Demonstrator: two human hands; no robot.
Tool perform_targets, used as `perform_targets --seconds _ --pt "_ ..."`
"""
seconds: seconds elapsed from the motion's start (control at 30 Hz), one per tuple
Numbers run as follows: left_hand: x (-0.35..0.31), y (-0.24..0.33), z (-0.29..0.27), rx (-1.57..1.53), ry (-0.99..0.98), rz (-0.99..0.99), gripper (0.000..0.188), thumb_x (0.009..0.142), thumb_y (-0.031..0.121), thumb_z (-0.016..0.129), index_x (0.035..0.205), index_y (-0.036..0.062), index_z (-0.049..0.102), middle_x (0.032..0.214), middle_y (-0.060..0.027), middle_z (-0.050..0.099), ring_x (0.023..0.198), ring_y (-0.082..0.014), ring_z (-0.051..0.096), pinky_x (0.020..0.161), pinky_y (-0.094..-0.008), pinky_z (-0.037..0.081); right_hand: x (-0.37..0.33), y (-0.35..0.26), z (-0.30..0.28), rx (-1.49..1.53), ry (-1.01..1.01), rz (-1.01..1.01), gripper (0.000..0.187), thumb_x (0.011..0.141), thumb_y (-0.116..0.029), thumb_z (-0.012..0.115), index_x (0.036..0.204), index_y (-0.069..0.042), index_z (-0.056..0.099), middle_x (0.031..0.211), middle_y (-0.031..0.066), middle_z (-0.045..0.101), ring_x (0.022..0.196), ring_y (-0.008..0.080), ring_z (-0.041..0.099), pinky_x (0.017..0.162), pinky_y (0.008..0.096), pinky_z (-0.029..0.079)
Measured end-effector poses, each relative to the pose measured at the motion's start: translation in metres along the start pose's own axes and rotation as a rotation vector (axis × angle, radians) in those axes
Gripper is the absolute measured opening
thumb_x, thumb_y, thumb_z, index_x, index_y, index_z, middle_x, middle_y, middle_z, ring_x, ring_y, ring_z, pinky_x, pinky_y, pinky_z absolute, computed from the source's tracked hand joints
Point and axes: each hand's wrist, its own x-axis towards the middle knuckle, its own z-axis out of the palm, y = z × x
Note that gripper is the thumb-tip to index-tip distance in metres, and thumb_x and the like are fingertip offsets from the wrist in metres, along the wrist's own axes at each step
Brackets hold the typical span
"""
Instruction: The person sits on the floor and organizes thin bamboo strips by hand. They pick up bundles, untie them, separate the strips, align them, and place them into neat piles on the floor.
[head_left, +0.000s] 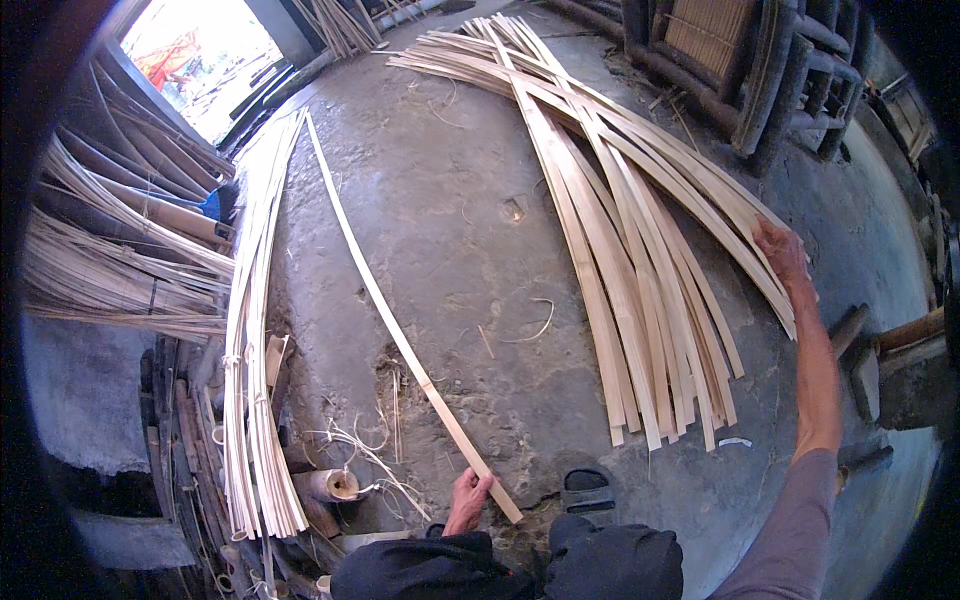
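My left hand (468, 500), low in the middle, is closed round the near end of one long bamboo strip (385, 310). That strip runs away from me along the floor toward the far left. Out to the right, my right hand (782, 250) grips the edge of a bundle of bamboo strips (690, 190); how many it holds cannot be made out. This bundle slants across a second pile of strips (625, 310), whose near ends fan out on the floor. A tied bundle of thin strips (252, 400) lies to the left.
Stacked bamboo poles and splints (130, 260) line the left wall. A cut bamboo tube (335, 486) sits near loose shavings (370, 455). At the back right stands dark bamboo furniture (740, 80). A sandal (588, 488) shows by my knees. The doorway (200, 60) is bright.
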Motion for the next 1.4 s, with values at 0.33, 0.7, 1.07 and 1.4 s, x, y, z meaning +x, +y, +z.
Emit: perform_targets --seconds 0.33,0.7,1.07,1.4 --pt "-0.001 0.012 0.01 0.016 -0.052 0.013 0.024 0.092 0.022 0.061 0.105 0.0013 0.057 0.093 -0.0049 0.063 0.088 -0.0133 0.06 0.079 -0.0291 0.049 -0.026 0.05 0.092 -0.241 0.272 -0.218 0.043 0.092 -0.035 0.056 0.122 -0.005 0.058 0.112 0.0206 0.06 0.107 0.0374 0.056 0.092 0.044 0.043" --pt "0.008 0.048 0.049 0.391 -0.457 0.382 0.036 0.093 0.032 0.057 0.106 -0.0017 0.06 0.089 -0.0117 0.065 0.085 -0.0164 0.058 0.076 -0.0341 0.047 -0.288 -0.323 0.196 1.04 -0.914 -0.06 0.055 0.095 -0.027 0.059 0.14 -0.003 0.041 0.103 0.005 0.062 0.087 0.0119 0.057 0.076 0.0267 0.047" --pt "-0.015 0.035 0.031 0.319 -0.397 0.22 0.035 0.093 0.03 0.059 0.114 0.002 0.059 0.097 -0.0078 0.063 0.088 -0.0168 0.057 0.078 -0.0314 0.047 -0.211 -0.316 0.04 1.069 0.028 0.052 0.048 0.096 -0.017 0.055 0.136 0.007 0.042 0.137 0.0201 0.048 0.129 0.024 0.044 0.109 0.0336 0.031" --pt "-0.026 0.049 0.024 0.351 -0.298 0.219 0.033 0.093 0.026 0.058 0.115 0.0016 0.06 0.095 -0.0069 0.065 0.086 -0.0146 0.058 0.077 -0.0302 0.047 -0.181 -0.266 0.033 0.673 0.159 0.045 0.042 0.095 -0.016 0.055 0.133 0.003 0.049 0.126 0.0193 0.059 0.113 0.0221 0.059 0.097 0.0294 0.043"
